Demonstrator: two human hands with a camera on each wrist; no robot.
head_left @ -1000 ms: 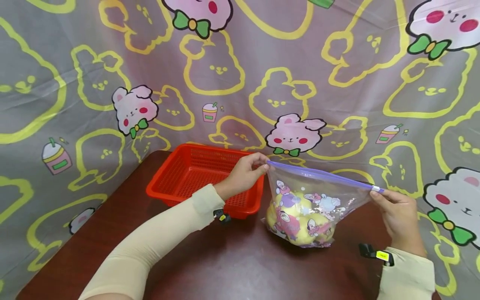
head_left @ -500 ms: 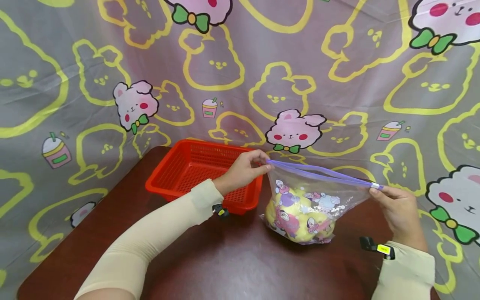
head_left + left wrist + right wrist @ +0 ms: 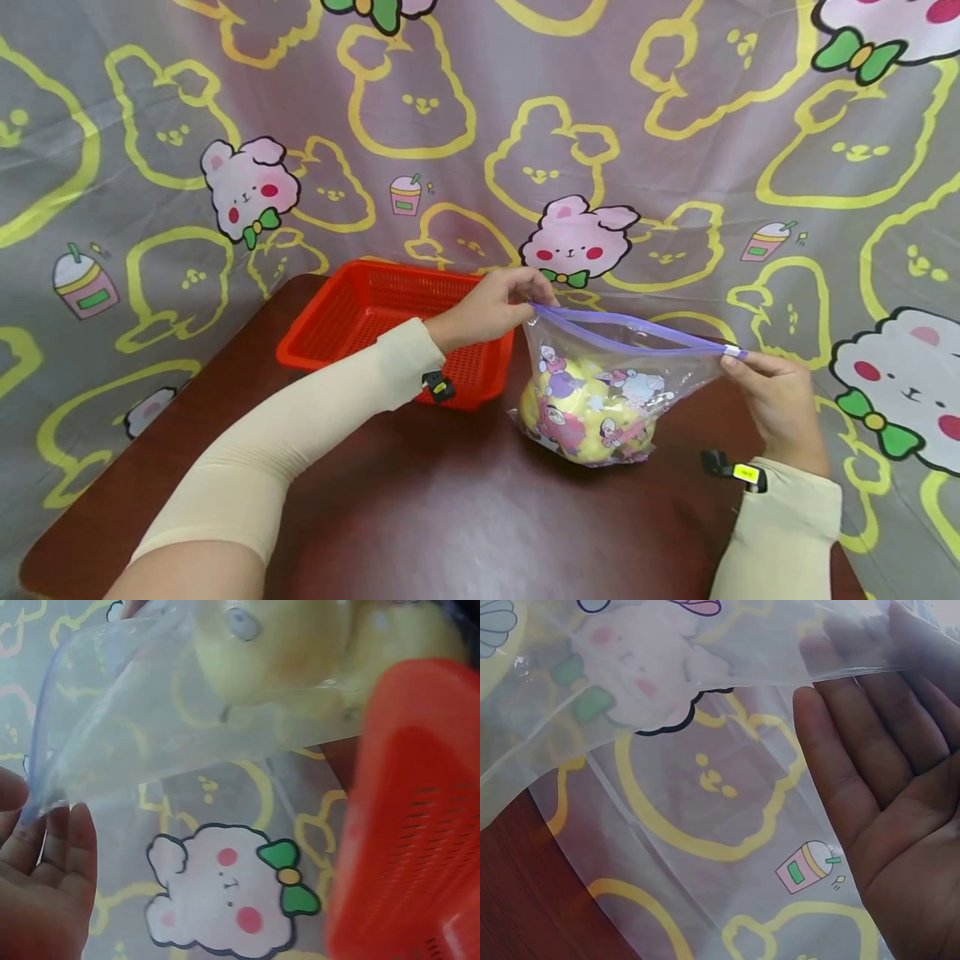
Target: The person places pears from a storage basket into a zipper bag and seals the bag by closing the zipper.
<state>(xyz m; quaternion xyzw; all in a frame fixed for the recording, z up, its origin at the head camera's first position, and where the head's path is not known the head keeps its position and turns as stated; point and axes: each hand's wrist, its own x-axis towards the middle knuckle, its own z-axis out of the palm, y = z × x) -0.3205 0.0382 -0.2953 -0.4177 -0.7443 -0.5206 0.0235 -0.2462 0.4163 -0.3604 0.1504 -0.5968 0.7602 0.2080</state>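
A clear slider zip bag point(image 3: 570, 425) printed with pink and purple cartoon figures stands on the table, bulging at the bottom with several round yellow fruits point(image 3: 262, 652). One fruit has a pale sticker, and a short stem shows below it in the left wrist view. My left hand point(image 3: 491, 312) pinches the left end of the bag's purple zip edge point(image 3: 622, 321) between thumb and fingers. At the other end, by the white slider point(image 3: 732, 351), my right hand point(image 3: 783, 400) pinches the corner. Between the hands the bag's mouth gapes, its two purple strips apart.
A red perforated plastic basket point(image 3: 300, 354) stands left of the bag, partly behind my left forearm. The dark red-brown table point(image 3: 480, 533) has rounded corners. A grey curtain point(image 3: 465, 75) with cartoon bears and rabbits hangs around its back and sides.
The bag's two zip strips have spread apart, from nearly together to a clear gap. My left fingers have lifted and bent at the left corner. The right hand keeps its pinch by the slider.
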